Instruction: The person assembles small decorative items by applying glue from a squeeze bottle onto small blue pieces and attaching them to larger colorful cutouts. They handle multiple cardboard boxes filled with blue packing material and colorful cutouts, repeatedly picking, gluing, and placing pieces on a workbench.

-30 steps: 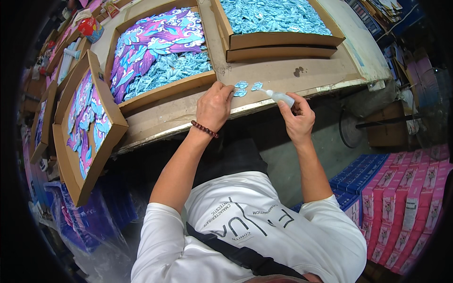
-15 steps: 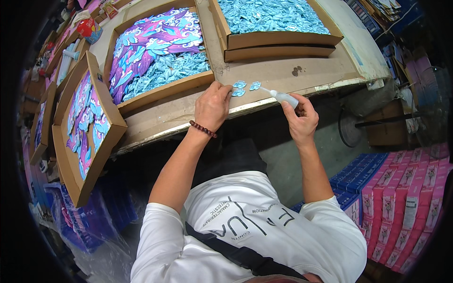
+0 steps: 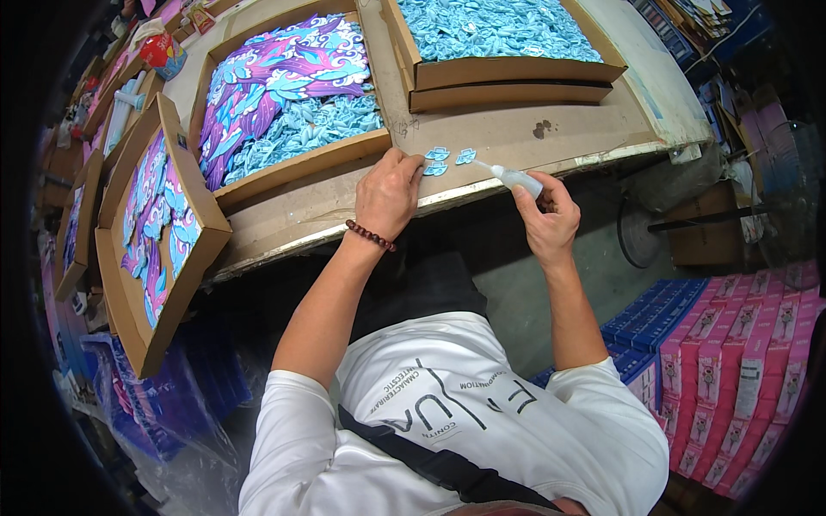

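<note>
My right hand [image 3: 549, 215] grips a small translucent squeeze bottle [image 3: 521, 181] with a thin nozzle, held tilted over the table's near edge. The nozzle tip points left, close beside a small light-blue flat piece [image 3: 465, 156]. Two similar pieces lie to the left of it, one blue piece [image 3: 437, 154] just beyond the other blue piece [image 3: 435, 169]. My left hand [image 3: 387, 196], with a dark beaded bracelet on the wrist, rests at the table edge next to these two. Its fingers are pressed together, and whatever they may hold is hidden.
A cardboard tray [image 3: 301, 162] of purple-and-blue cutouts and small blue pieces stands at the far left. Another carton [image 3: 516, 73] full of blue pieces sits at the back. A tilted box [image 3: 163, 335] leans at the left. Pink boxes [image 3: 731, 378] are stacked low on the right.
</note>
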The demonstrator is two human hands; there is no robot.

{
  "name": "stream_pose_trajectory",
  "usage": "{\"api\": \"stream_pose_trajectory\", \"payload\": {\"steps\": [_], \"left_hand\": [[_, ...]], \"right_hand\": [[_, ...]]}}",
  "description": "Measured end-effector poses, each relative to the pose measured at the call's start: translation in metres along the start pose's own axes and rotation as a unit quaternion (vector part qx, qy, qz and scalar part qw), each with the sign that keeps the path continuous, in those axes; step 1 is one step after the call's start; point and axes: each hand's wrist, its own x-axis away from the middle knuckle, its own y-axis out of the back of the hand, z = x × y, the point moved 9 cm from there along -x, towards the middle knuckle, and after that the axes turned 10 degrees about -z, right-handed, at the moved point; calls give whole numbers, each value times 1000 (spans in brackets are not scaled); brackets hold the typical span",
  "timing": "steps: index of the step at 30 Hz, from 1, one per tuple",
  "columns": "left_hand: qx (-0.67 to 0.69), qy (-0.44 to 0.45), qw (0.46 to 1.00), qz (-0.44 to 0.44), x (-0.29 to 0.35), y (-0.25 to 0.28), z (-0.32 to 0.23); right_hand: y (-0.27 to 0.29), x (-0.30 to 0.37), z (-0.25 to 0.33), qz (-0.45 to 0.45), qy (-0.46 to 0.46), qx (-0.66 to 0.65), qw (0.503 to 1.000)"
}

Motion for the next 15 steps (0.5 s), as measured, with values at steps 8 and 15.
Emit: {"api": "stream_pose_trajectory", "payload": {"steps": [8,15], "left_hand": [[0,-3,1000,0,0,0,0],[0,-7,1000,-3,0,0,-2]], "right_hand": [[3,1,-1,-19,-5,-25,999],[14,1,-2,-40,-14,-35,998]]}}
